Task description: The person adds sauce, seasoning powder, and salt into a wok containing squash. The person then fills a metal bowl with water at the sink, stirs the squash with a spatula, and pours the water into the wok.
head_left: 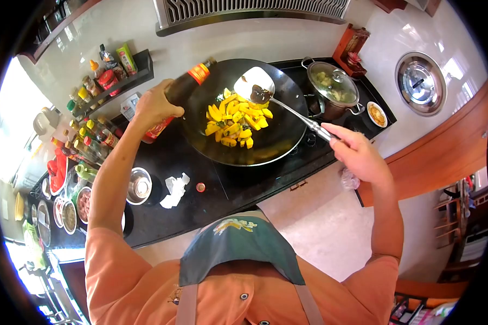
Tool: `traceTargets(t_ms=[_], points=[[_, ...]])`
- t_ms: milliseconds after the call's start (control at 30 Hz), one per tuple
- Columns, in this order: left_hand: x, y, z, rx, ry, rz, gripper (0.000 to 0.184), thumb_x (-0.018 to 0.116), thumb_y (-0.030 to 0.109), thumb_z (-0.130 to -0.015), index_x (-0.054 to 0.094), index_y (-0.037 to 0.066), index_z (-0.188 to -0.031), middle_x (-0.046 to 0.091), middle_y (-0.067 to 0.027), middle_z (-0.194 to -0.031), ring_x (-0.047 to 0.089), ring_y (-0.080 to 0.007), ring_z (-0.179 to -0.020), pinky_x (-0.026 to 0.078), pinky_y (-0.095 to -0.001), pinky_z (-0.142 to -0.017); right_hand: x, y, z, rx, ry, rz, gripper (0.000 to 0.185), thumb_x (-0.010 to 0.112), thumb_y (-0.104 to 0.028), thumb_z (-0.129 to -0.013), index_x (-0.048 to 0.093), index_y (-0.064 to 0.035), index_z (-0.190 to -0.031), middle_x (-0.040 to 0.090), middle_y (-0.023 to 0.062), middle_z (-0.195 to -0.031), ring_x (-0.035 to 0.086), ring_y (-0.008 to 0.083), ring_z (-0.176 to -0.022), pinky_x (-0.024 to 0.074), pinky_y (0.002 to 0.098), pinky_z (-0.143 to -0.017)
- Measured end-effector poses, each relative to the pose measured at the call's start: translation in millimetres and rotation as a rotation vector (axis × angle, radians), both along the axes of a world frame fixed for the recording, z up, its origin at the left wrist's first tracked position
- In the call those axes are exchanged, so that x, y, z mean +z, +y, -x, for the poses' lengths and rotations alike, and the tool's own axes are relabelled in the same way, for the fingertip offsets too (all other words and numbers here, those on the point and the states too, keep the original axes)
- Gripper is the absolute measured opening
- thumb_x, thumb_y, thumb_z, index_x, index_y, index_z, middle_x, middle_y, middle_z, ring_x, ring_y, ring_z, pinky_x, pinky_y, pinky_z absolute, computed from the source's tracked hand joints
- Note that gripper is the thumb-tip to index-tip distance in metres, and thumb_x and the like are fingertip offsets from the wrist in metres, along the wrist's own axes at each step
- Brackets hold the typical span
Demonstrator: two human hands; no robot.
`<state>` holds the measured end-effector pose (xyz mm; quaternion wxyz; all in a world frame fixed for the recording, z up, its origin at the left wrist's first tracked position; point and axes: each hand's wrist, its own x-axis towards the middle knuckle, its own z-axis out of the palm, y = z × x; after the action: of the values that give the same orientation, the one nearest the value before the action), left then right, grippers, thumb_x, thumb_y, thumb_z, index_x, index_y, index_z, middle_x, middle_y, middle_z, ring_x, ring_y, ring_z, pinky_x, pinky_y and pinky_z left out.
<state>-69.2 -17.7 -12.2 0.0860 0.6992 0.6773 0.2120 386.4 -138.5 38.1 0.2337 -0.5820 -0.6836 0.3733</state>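
My left hand (155, 108) is wrapped round a dark glass bottle (181, 88) with a red and yellow label, tilted so that its neck points over the wok's upper left edge. In my right hand (358, 153) is the handle of a metal spatula (255, 85). Its blade is above the wok (276, 142) and holds a small pool of dark brown sauce. Yellow vegetable pieces (234, 122) with bits of green lie in the middle of the wok, below the spatula blade.
A glass-lidded pot (331, 86) stands right of the wok, beside a small plate of food (377, 114). Bottles (95, 143), a metal bowl (140, 186), crumpled tissue (175, 190) and a red cap (200, 187) are on the left counter. A spice shelf (122, 81) hangs above.
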Motion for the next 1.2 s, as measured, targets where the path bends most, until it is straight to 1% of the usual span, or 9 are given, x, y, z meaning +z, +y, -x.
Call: traceTargets(t_ms=[100, 200, 433, 600, 833, 900, 1033, 1100, 1200], points=[[-21.6, -11.3, 16.4, 0.013, -0.289, -0.139, 0.082, 0.085, 0.036, -0.060, 0.059, 0.008, -0.132, 0.072, -0.0164, -0.110, 0.069, -0.0307, -0.101, 0.052, -0.0400, -0.089, -52.6, 6.4, 32.2, -0.029, -0.227, -0.194, 0.040, 0.061, -0.018, -0.095, 0.061, -0.0097, -0.134, 0.068, 0.0197, -0.081, 0.067, 0.0274, -0.070, 0.0507, 0.0389, -0.065], [-28.3, -37.9, 16.2, 0.070, -0.442, -0.247, 0.080, 0.087, 0.031, -0.064, 0.057, 0.001, -0.131, 0.071, -0.0159, -0.110, 0.069, -0.0257, -0.099, 0.052, -0.0375, -0.091, -121.4, 21.4, 59.0, 0.035, -0.462, -0.481, 0.040, 0.061, -0.013, -0.094, 0.058, -0.0093, -0.134, 0.068, 0.0203, -0.081, 0.067, 0.0382, -0.076, 0.0532, 0.0487, -0.067], [-42.6, -112.3, -2.5, 0.240, -0.875, -0.410, 0.068, 0.088, 0.019, -0.068, 0.055, 0.001, -0.124, 0.069, -0.0103, -0.105, 0.067, -0.0194, -0.094, 0.054, -0.0347, -0.086, -104.8, 27.4, 70.0, -0.114, -0.501, -0.802, 0.048, 0.060, -0.010, -0.094, 0.053, -0.0124, -0.141, 0.059, 0.0130, -0.082, 0.062, 0.0332, -0.076, 0.0511, 0.0458, -0.067], [-81.5, -151.9, -1.4, 0.344, -1.074, -0.575, 0.067, 0.085, 0.015, -0.071, 0.051, 0.004, -0.128, 0.066, -0.0099, -0.111, 0.065, -0.0202, -0.098, 0.052, -0.0361, -0.092, -144.4, 29.5, 59.6, -0.077, -0.680, -0.713, 0.054, 0.057, -0.003, -0.089, 0.055, -0.0144, -0.142, 0.055, 0.0103, -0.089, 0.059, 0.0300, -0.085, 0.0543, 0.0435, -0.069], [-106.5, -198.8, -16.6, 0.400, -1.080, -0.682, 0.064, 0.081, 0.012, -0.073, 0.050, 0.002, -0.128, 0.064, -0.0091, -0.114, 0.063, -0.0196, -0.102, 0.049, -0.0363, -0.097, -194.4, 35.6, 66.8, -0.021, -0.682, -0.562, 0.047, 0.061, -0.009, -0.090, 0.059, -0.0128, -0.136, 0.055, 0.0106, -0.093, 0.057, 0.0308, -0.088, 0.0541, 0.0443, -0.071], [-102.3, -212.9, -23.0, 0.376, -1.036, -0.672, 0.063, 0.081, 0.014, -0.072, 0.052, 0.002, -0.126, 0.064, -0.0088, -0.113, 0.062, -0.0192, -0.102, 0.049, -0.0356, -0.097, -170.8, 25.7, 68.0, 0.016, -0.590, -0.754, 0.055, 0.075, -0.023, -0.086, 0.058, -0.0090, -0.136, 0.059, 0.0152, -0.110, 0.057, 0.0336, -0.097, 0.0487, 0.0431, -0.082], [-93.7, -240.9, -38.8, 0.334, -1.030, -0.580, 0.068, 0.084, 0.024, -0.069, 0.054, 0.000, -0.125, 0.066, -0.0089, -0.110, 0.063, -0.0201, -0.100, 0.049, -0.0353, -0.095, -134.3, 1.0, 70.7, 0.032, -0.222, -0.821, 0.047, 0.074, -0.019, -0.088, 0.061, -0.0033, -0.130, 0.060, 0.0175, -0.119, 0.058, 0.0350, -0.104, 0.0478, 0.0426, -0.089], [-96.9, -244.4, -43.2, 0.367, -1.076, -0.571, 0.070, 0.085, 0.024, -0.068, 0.054, -0.001, -0.125, 0.065, -0.0095, -0.112, 0.063, -0.0200, -0.101, 0.049, -0.0355, -0.095, -124.2, -13.6, 73.6, 0.125, -0.060, -0.795, 0.034, 0.073, -0.013, -0.089, 0.067, -0.0013, -0.120, 0.067, 0.0144, -0.098, 0.064, 0.0305, -0.088, 0.0518, 0.0388, -0.079], [-108.6, -259.4, -26.7, 0.446, -1.035, -0.570, 0.071, 0.085, 0.023, -0.068, 0.053, -0.001, -0.127, 0.065, -0.0102, -0.114, 0.063, -0.0201, -0.103, 0.049, -0.0360, -0.095, -132.1, -49.0, 106.8, 0.314, 0.159, -0.428, 0.025, 0.072, -0.015, -0.091, 0.070, -0.0018, -0.112, 0.069, 0.0115, -0.084, 0.067, 0.0227, -0.070, 0.0537, 0.0335, -0.065]])
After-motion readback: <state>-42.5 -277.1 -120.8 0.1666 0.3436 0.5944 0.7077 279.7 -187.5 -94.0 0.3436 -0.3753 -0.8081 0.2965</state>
